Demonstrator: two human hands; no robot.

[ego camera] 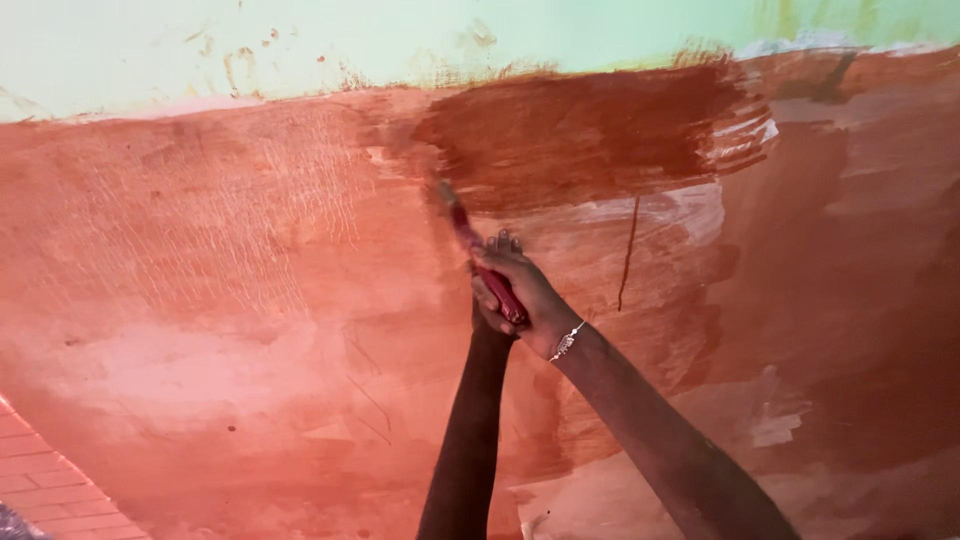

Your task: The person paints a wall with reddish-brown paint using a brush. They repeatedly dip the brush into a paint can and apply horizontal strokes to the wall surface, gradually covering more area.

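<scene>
Centre frame: right hand [530,300] clamped on red-handled paintbrush [478,252], left hand [487,318] mostly hidden behind, grip unclear. Bristles at dark wet reddish-brown patch [590,135]. Risk: overloaded paint dripping, smearing pale green upper band [400,35].

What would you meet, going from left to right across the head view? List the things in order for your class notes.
Red brick patch → pale scratched area of the wall → paintbrush held in both hands → bracelet → thin paint drip → white streaks at the dark wet patch's edge.
</scene>
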